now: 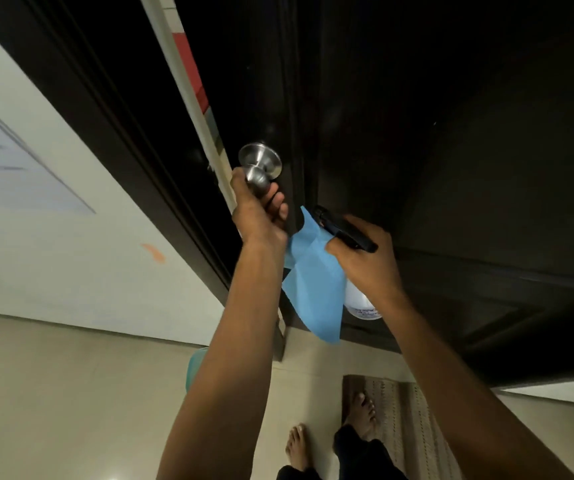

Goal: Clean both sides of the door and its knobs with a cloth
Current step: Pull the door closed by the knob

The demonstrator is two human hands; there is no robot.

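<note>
The fingers [276, 202] of the left hand [258, 211] are curled around the round brushed-steel door knob [257, 177] and grip it from below, with the thumb on its left side. The knob stands out from its round steel plate on the dark brown wooden door [417, 133], close to the door's left edge. The fingers of the right hand [365, 258] are closed around the neck of a white plastic spray bottle [360, 303] with a black trigger head [344, 228]; the same hand also holds a light blue cloth [316, 289], which hangs down between the two wrists and in front of the lower part of the door. The cloth does not touch the knob; it is just below and to the right of the left hand. The bottle carries a label with small blue writing, but it is too blurred to read. A white sheet of paper [8, 161] on the pale wall [71, 271] at the left also has lines of text that cannot be read. Both arms reach forward and upward, the left one nearly straight. Below, two bare feet show, the right foot [361, 410] on a brown patterned mat [407, 420] and the left foot [297, 445] on the beige tiled floor [71, 393].
</note>
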